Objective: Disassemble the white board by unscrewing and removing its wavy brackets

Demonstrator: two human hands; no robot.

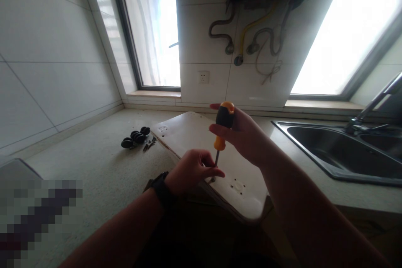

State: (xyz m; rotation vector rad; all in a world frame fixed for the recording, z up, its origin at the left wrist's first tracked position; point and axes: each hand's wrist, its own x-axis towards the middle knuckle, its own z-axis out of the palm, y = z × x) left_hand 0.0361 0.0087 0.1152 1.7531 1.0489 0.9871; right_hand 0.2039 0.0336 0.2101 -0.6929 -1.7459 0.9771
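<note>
Right forearm partly covering white board, black casters, sink

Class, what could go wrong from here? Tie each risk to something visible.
The screwdriver in the right hand could slip and jab the left hand, which sits right by its shaft. The white board might tip or shift, since its near end seems to overhang the counter. The small loose pieces beside the black wheels could get knocked and scattered.
</note>
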